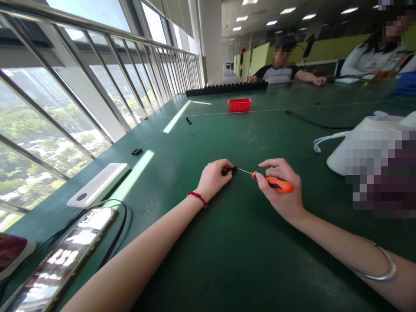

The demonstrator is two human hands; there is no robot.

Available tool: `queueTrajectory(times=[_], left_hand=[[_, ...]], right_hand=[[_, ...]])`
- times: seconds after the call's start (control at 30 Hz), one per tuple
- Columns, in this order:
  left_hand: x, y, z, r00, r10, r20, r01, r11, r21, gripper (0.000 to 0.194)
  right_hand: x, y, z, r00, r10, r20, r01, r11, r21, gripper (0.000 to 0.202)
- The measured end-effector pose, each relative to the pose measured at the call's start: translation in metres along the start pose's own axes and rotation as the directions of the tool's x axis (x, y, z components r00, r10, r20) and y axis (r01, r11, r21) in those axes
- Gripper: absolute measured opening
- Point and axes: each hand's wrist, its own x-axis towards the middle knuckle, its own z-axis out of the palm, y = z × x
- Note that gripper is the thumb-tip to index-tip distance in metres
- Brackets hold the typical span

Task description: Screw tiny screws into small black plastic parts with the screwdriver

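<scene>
My left hand point(216, 175), with a red string bracelet at the wrist, pinches a small black part point(229, 170) just above or on the green table. My right hand point(284, 190) holds a screwdriver point(280, 184) with an orange and black handle between thumb and fingers. Its thin metal shaft points left, and the tip meets the right end of the black part. Part of the black part is hidden by my left fingers.
A red tray point(239, 105) stands further back, with a long black strip point(227, 88) behind it. Small black pieces point(137, 151), a white power bank point(97, 185) and a phone point(65, 260) lie left. A white object point(364, 143) is right. People sit at the far side.
</scene>
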Motion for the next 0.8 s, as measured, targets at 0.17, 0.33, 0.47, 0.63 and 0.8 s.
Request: queueTrajectory(times=[0.17,0.33,0.47,0.63,0.8], left_hand=[[0.0001,0.0000,0.0004,1.000,0.001,0.000,-0.001,1.000,-0.001,0.014],[-0.0008,0.0008,-0.0008,1.000,0.009,0.006,-0.009,1.000,-0.001,0.014],[-0.0011,0.0002,-0.0005,1.000,0.013,0.003,-0.013,1.000,0.003,0.015],[-0.0008,-0.0008,0.0002,1.000,0.018,0.005,-0.018,1.000,-0.005,0.015],[-0.0008,-0.0001,0.0002,1.000,0.016,0.001,-0.016,1.000,-0.002,0.015]], right_hand=[[0.0000,0.0000,0.0015,0.996,-0.046,-0.074,0.048,0.999,0.024,0.024],[0.0021,0.0028,0.0011,0.996,-0.005,-0.088,0.010,0.998,0.056,0.044],[0.0019,0.0002,-0.0008,1.000,0.000,0.012,0.000,1.000,0.006,0.017],[0.0018,0.0005,0.0012,0.996,-0.052,-0.068,0.057,0.996,0.062,0.030],[0.0025,0.0050,0.0011,0.996,-0.022,-0.088,0.029,0.996,0.080,0.040]])
